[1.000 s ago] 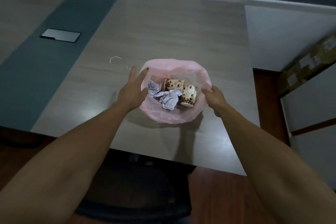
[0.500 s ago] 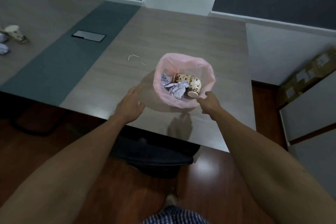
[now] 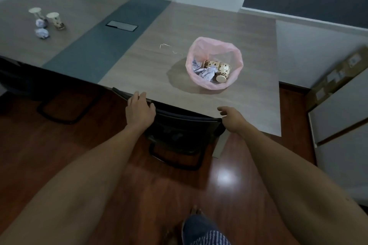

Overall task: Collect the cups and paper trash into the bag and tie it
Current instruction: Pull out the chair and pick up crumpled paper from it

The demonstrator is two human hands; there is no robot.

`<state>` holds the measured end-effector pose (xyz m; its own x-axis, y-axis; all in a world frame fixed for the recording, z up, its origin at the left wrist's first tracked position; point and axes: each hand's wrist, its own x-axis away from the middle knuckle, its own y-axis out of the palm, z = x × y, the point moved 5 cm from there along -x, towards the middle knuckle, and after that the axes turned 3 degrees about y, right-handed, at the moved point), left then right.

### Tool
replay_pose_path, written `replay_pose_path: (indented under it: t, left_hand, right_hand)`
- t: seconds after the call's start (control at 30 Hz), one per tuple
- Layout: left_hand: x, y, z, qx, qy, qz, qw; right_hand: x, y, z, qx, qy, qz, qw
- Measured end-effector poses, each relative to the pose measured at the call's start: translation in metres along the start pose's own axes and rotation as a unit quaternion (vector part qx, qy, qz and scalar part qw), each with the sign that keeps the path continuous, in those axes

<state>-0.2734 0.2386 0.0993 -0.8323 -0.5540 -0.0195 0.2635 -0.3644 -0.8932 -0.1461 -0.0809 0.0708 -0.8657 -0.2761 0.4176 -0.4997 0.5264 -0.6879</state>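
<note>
Far off to the left on the desk (image 3: 179, 32), two cups (image 3: 47, 18) and two paper wads (image 3: 41, 28) lie well apart from the pink bag (image 3: 214, 45), nearer the empty, loosely open left hand (image 3: 140, 108) than the empty, half-curled right hand (image 3: 232, 117).

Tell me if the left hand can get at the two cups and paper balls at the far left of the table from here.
Probably not. The left hand sits at the near table edge by the chair, while the cups and paper balls lie far off; nothing blocks them.
</note>
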Motion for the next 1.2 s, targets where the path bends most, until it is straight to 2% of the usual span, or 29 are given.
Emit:
replay_pose_path:
  t: [0.23,0.37,0.53,0.67,0.87,1.2]
  left_hand:
    - [0.014,0.01,-0.003,0.111,-0.146,0.053,0.982]
    - [0.017,0.019,-0.005,0.182,-0.247,0.07,0.949]
    - [0.015,0.03,-0.004,0.29,-0.281,0.082,0.911]
    - [0.008,0.035,-0.01,0.392,-0.305,0.087,0.864]
    - [0.006,0.021,-0.031,0.386,-0.298,0.08,0.869]
    - [0.002,-0.038,-0.136,0.318,-0.264,0.101,0.905]
  right_hand:
    - [0.011,0.017,0.003,0.079,-0.074,-0.027,0.994]
    - [0.001,0.023,0.009,0.106,-0.091,-0.028,0.99]
    - [-0.006,0.025,0.011,0.133,-0.093,-0.019,0.987]
    - [-0.005,0.026,0.009,0.145,-0.086,-0.008,0.986]
    - [0.014,0.045,-0.007,0.179,-0.11,-0.024,0.977]
    - [0.074,0.15,-0.072,0.227,-0.187,-0.092,0.951]
